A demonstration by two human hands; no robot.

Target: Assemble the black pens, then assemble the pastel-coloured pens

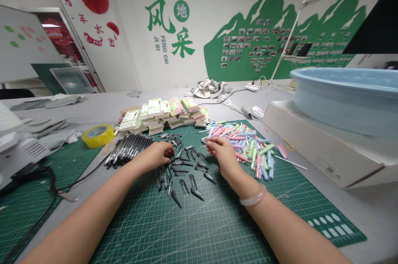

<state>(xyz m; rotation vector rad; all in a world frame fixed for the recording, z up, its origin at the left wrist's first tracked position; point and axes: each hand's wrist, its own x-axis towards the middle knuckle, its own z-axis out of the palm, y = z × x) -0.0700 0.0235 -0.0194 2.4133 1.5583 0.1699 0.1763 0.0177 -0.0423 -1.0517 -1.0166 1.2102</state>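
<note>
Black pen caps (pixel 183 163) with clear parts lie scattered over a green cutting mat (pixel 186 231). Among their upper left ones is my left hand (pixel 160 154), its fingers curled down; a small dark piece shows at the fingertips, too hidden to name. My right hand (pixel 222 156) hovers at the left edge of a pile of pastel pen barrels (pixel 248 143), thumb and fingers pinched together. Whatever sits in that pinch is too small to make out. Beside my left wrist lies a row of assembled black pens (pixel 129 147).
Small boxed packs (pixel 155 110) are stacked behind the pens. Yellow tape (pixel 98 136) and a white machine (pixel 18 156) with a black cable stand left. At right, a blue basin (pixel 345 102) rests on a white box (pixel 323 147). Grey cloths (pixel 211 89) lie at the back.
</note>
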